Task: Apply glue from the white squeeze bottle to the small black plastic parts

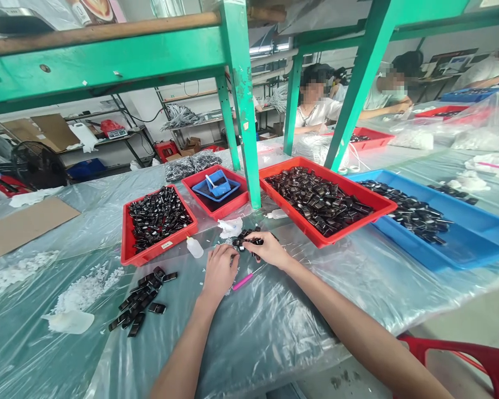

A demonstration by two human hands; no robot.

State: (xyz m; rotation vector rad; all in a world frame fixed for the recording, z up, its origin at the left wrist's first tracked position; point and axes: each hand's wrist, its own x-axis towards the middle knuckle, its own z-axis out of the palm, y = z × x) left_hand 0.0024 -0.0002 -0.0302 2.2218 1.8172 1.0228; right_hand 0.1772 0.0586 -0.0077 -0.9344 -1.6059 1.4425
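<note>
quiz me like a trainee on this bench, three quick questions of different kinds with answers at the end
1. Multiple choice: what colour is the handle of the tool lying near the right hand?
a) yellow
b) pink
c) green

2. True or false: the large red tray just right of the nearest green post holds black parts.

3. Fill in: the cardboard lying flat at the far left of the picture is nearer the ___ hand.

Key
1. b
2. True
3. left
</note>
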